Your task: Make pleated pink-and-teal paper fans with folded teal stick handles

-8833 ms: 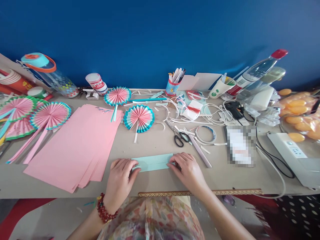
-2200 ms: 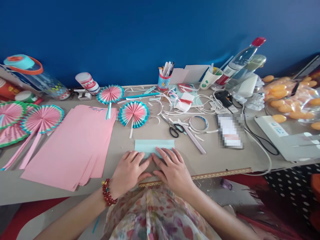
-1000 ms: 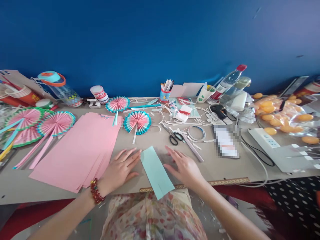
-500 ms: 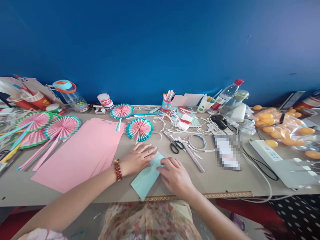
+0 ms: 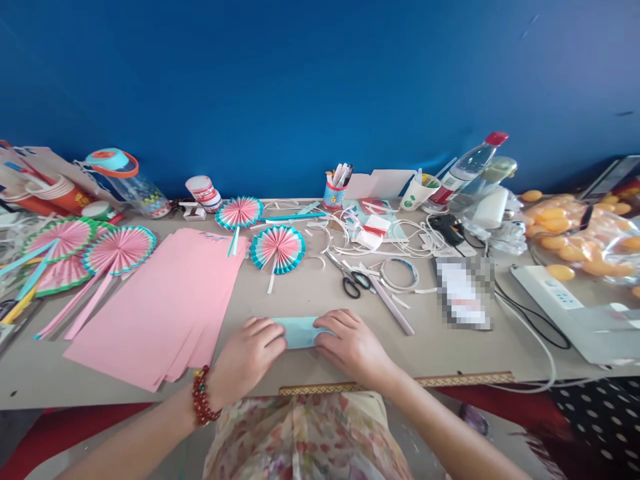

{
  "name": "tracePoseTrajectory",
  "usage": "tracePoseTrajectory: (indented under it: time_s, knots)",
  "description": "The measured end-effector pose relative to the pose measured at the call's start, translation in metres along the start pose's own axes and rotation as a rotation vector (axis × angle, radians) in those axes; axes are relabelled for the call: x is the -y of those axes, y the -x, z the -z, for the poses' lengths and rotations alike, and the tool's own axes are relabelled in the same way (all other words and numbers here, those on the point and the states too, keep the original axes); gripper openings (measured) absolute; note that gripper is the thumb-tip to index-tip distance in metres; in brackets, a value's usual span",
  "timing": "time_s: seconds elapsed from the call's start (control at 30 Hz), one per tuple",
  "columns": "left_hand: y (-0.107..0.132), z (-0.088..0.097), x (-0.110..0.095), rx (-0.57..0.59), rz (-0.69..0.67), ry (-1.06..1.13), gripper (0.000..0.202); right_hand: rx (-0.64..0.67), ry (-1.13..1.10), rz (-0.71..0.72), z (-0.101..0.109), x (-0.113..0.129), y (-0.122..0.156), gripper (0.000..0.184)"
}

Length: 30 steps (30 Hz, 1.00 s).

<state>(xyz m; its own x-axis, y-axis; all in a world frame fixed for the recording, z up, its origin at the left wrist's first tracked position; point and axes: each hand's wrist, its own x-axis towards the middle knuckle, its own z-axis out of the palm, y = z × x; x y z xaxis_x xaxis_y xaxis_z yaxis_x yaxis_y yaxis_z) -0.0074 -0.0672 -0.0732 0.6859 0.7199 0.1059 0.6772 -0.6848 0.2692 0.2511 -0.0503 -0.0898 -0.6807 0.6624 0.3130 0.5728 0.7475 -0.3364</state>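
Note:
A narrow light blue strip of folded paper (image 5: 300, 333) lies crosswise on the table in front of me. My left hand (image 5: 250, 353), with a red bead bracelet at the wrist, grips its left end with curled fingers. At the right end, the fingers of my right hand (image 5: 350, 340) are bent over the paper and pinch it. Both ends are hidden under the hands. Just beyond are a round pink and blue pleated paper fan (image 5: 279, 249) and black-handled scissors (image 5: 356, 283).
Pink paper sheets (image 5: 155, 307) and more pleated fans (image 5: 120, 250) lie at the left. Tape (image 5: 400, 275), a glue gun (image 5: 447, 230), a tilted bottle (image 5: 467, 170) and a power strip (image 5: 555, 287) are to the right. A patterned ruler-like strip (image 5: 465, 380) runs along the front edge.
The blue paper has turned from slanted to crosswise and looks narrower. My left hand has moved from its upper part down to its left end. My right hand stays near its right side.

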Motion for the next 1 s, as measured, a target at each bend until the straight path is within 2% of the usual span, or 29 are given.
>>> tracePoseTrajectory:
  time_s: [0.13, 0.27, 0.47, 0.63, 0.77, 1.0]
  knots:
    - [0.009, -0.009, 0.006, -0.090, 0.205, 0.147, 0.015, 0.011, -0.143, -0.091, 0.004, -0.008, 0.006, 0.010]
    - [0.013, -0.016, 0.006, -0.159, 0.348, 0.231, 0.010, -0.045, -0.206, -0.230, 0.001, 0.000, 0.009, 0.016]
    - [0.015, -0.019, 0.003, -0.225, 0.423, 0.146, 0.009, -0.129, -0.100, -0.386, -0.008, 0.012, 0.005, 0.017]
    - [0.019, -0.023, 0.002, -0.298, 0.482, 0.118, 0.028, -0.113, -0.058, -0.406, -0.011, 0.012, 0.003, 0.015]
    - [0.020, -0.026, -0.002, -0.315, 0.516, 0.094, 0.032, -0.103, -0.057, -0.414, -0.011, 0.010, 0.001, 0.015]
    - [0.021, -0.035, -0.008, -0.415, 0.594, 0.068, 0.038, -0.106, -0.070, -0.417, -0.013, 0.007, 0.002, 0.015]
